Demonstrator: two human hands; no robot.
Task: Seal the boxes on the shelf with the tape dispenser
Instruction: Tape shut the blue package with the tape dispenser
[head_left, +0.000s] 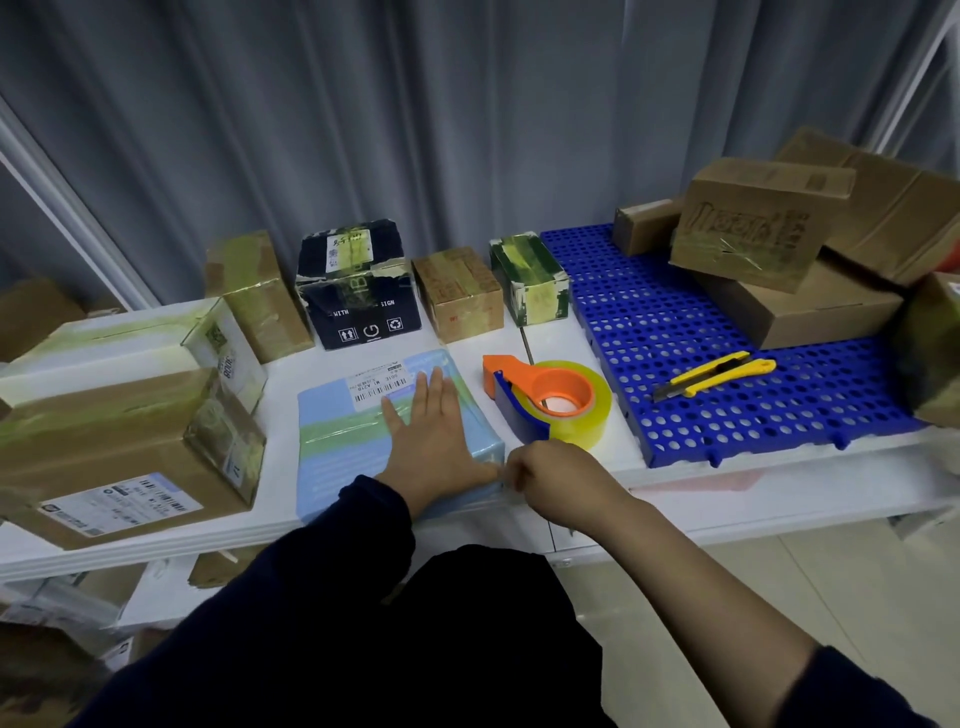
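- Black box (358, 296): I read "WITH" and "SIGN" in white, plus up-arrows, power and recycle icons.
- Blue box (343, 467): shipping label (376, 383) with barcode, print too small for me.
- Other labels: illegible.

Grey-blue pleated curtain (467, 104) fills the whole back, hanging behind the shelf. White shelf (275, 514) runs across the frame. 2 white metal uprights: left post (67, 208) slanting up, right post (914, 78) at the frame edge. Blue perforated plastic mat (675, 322) covers the shelf's right part. White lower level (156, 597) shows underneath at left. Pale tiled floor (831, 582) lower right. Light dim, even.
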